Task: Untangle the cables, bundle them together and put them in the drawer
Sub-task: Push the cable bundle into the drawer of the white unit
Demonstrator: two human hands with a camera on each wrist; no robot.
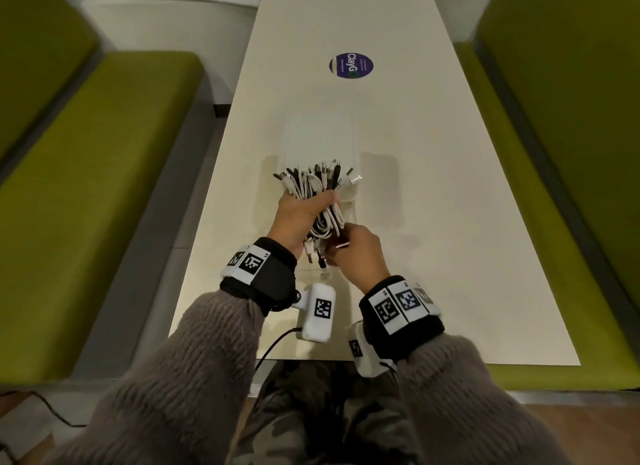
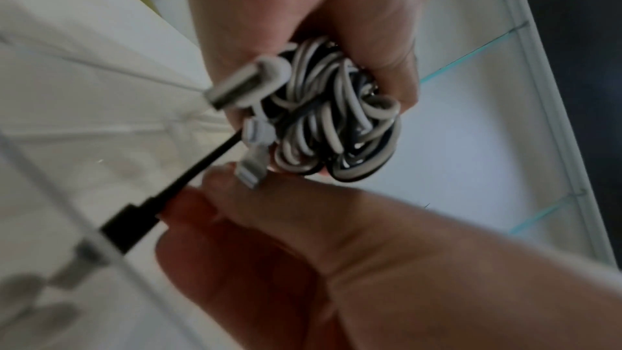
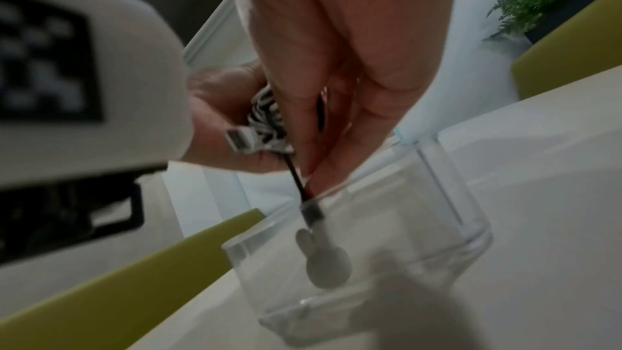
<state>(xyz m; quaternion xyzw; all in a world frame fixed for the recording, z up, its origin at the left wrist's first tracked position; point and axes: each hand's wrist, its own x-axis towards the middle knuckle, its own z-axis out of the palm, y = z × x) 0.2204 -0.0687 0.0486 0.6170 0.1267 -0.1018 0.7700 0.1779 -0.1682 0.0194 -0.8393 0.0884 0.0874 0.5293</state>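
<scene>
Left of the table, a green bench cushion (image 1: 97, 187), matte fabric; no part in the work; your left hand (image 1: 298, 219) comes next, fingers curled fully round the cable bundle (image 1: 320, 201), gripping it at mid-length so the plugs fan out beyond the fist and the looped ends hang below it; judged, this central grip keeps the loops from springing apart while the other hand tidies; the bundle is mixed white and black cord, smooth rubbery sheathing, round in section, folded into tight loops that show plainly in the left wrist view (image 2: 336, 127); plug ends are flat metal with white or black moulded collars; bundle sits above the clear drawer (image 1: 349, 201), not yet inside it; the drawer is transparent hard plastic, straight walls, rounded corners, open top, resting on the pale smooth table (image 1: 450, 222); your right hand (image 1: 356, 253) is just beside the bundle's lower end, fingers drawn together and pinching a stray black cable (image 3: 296, 180) whose plug dangles toward the drawer rim; judged, you are gathering this loose tail into the bundle before lowering it; bundling looks near done, stowing remains; farther up the table, a round purple sticker (image 1: 351, 66); right edge, a second green bench cushion (image 1: 554, 222).
</scene>
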